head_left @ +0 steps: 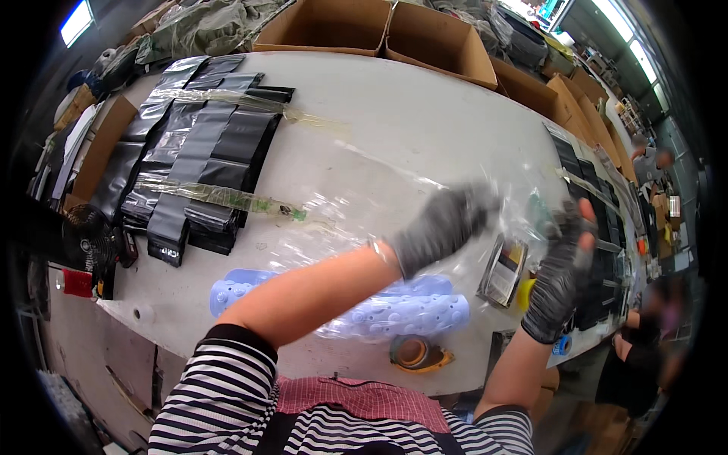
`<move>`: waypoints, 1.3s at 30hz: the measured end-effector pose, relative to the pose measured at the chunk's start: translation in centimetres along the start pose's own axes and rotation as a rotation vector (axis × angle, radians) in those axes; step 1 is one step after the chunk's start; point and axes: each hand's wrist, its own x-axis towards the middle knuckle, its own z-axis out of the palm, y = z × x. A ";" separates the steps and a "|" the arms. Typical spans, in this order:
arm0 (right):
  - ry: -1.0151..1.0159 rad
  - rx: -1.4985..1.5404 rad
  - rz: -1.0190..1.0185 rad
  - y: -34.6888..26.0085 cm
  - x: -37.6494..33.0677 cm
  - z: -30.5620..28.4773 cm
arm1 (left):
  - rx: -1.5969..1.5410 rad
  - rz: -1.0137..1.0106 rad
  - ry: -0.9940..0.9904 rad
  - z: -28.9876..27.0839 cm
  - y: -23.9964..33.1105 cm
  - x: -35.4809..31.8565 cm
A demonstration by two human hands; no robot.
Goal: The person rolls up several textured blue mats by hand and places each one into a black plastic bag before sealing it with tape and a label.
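Note:
A rolled light purple-blue mat with raised bumps (pixel 402 315) lies near the front of the white table, partly behind my left forearm. Clear plastic film (pixel 326 227) spreads over and beyond it, crumpled toward the right. My left hand (pixel 447 224), in a dark glove, is over this film, its fingers smeared by motion. Farther right is my right hand (pixel 561 273), gloved with some bare fingertips, its fingers stretched upward beside the crumpled film. A flat dark-and-silver packet (pixel 503 271) lies between my hands. Near the front edge sits a tape roll with a yellow-orange part (pixel 417 353).
Taped stacks of black plastic bags (pixel 205 152) cover the left side; more black bags (pixel 588 182) lie at the right. Open cardboard boxes (pixel 440 45) line the far edge. A dark fan (pixel 87 239) stands at the left. Other people (pixel 644 326) are at the right.

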 end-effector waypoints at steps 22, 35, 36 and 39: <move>-1.092 -1.525 0.251 22.0 2.7 5.0 | -0.038 0.152 0.843 -23.8 -6.4 -24.4; -1.468 -1.668 0.429 27.0 -1.6 3.4 | 0.771 -0.034 0.384 -17.2 6.5 -24.3; -1.461 -1.681 0.402 27.0 -1.6 3.1 | 0.730 -0.063 0.035 -14.3 7.2 -21.4; -1.455 -1.711 0.216 26.9 -2.0 1.5 | 1.199 -0.095 -0.491 -12.9 5.0 -16.8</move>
